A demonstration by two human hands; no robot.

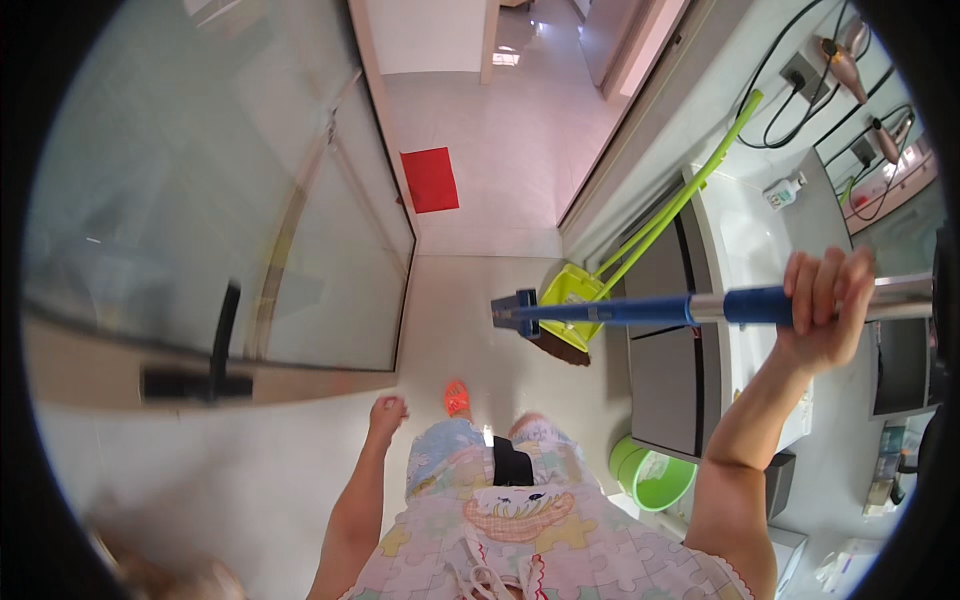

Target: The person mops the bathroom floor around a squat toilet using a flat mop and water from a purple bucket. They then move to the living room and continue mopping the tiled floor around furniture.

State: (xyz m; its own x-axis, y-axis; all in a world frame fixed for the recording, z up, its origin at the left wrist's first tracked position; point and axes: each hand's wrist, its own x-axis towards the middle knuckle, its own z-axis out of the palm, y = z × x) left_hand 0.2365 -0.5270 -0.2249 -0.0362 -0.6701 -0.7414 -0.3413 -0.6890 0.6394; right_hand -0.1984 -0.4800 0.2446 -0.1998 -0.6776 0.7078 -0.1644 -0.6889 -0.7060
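My right hand (825, 307) is wrapped around the blue and silver handle of a mop (622, 310), held out across the view. The mop's dark head (515, 313) is above the floor or on it; I cannot tell which. Behind it a lime green dustpan (562, 289) and a broom with brown bristles (562, 349) stand by the vanity, their green handles (675, 202) leaning against its edge. My left hand (388, 412) hangs low at my side with the fingers curled in and nothing seen in it.
A glass door (330, 225) with a black handle is on the left. Past the doorway a red mat (430, 180) lies on the floor. On the right are a grey vanity (664, 375), a white sink (750, 232), a pump bottle (784, 192), a hair dryer (844, 71) and a green bucket (652, 472).
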